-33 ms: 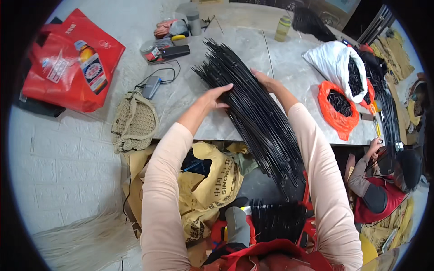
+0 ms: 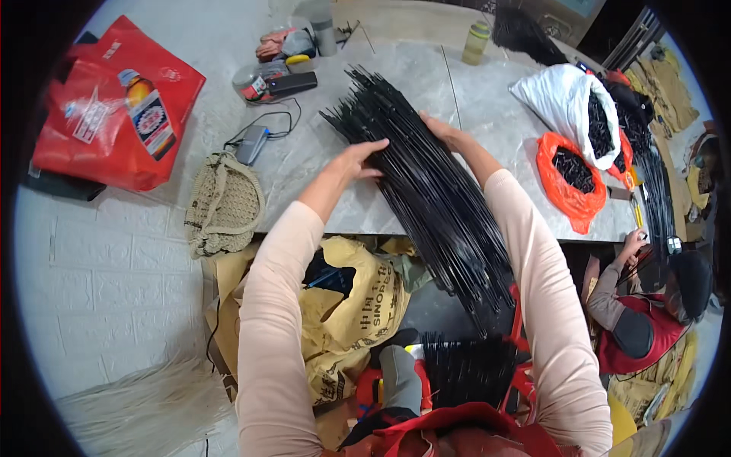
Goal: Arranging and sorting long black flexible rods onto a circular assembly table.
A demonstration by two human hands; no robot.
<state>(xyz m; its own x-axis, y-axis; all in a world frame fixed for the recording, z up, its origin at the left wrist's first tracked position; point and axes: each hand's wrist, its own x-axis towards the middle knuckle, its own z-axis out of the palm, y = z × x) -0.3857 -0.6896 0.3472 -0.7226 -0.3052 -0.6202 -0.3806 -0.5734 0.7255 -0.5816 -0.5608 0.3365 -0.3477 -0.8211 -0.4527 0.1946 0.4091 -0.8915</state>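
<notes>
A thick bundle of thin black rods (image 2: 438,198) lies slantwise across the near edge of the grey table, its lower end jutting out past it. From the left side my left hand (image 2: 356,161) clasps the bundle, thumb on top and fingers against its flank. On the opposite side, my right hand (image 2: 445,134) presses along it, and most of its fingers are hidden behind the rods. The rod ends at the far end are uneven. More black rods (image 2: 468,369) stand below, close to my lap.
Left on the table (image 2: 304,183) are a knitted bag (image 2: 226,202), a grey device (image 2: 253,143) with a cable and a jar (image 2: 250,84). Bags of black pieces, one orange (image 2: 550,183) and one white (image 2: 554,95), stand right. A yellow sack (image 2: 343,301) sits below. A co-worker (image 2: 640,327) works at right.
</notes>
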